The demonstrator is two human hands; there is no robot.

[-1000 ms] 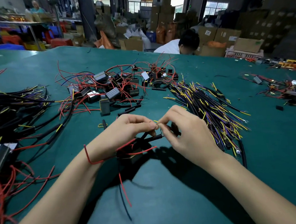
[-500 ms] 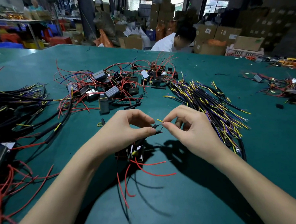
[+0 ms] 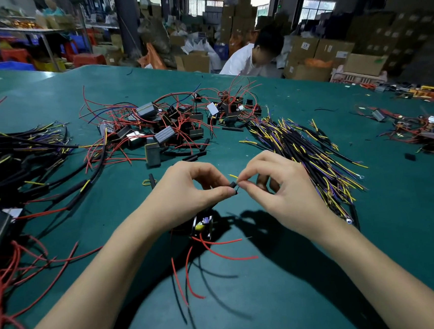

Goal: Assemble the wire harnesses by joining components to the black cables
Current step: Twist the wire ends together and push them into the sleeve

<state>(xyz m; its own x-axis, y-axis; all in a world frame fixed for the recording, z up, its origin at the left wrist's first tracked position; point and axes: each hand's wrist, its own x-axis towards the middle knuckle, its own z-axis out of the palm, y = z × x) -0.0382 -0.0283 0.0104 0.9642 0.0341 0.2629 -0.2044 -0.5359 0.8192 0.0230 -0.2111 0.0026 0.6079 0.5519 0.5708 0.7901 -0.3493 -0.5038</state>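
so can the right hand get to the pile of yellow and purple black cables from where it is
Probably yes. The cable pile lies on the green table just beside the right hand, with nothing between them. But its fingers are pinching a yellow wire against the black sleeve that the left hand holds, so it must let go first.

Both hands (image 3: 238, 188) pinching black cable (image 3: 233, 184)

two hands (image 3: 187, 192), one table (image 3: 297, 300)

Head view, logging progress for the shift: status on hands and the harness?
Left hand pinches black sleeve. Right hand pinches yellow wire at sleeve's end. Black module under left hand, red leads trailing. Nothing in the way.
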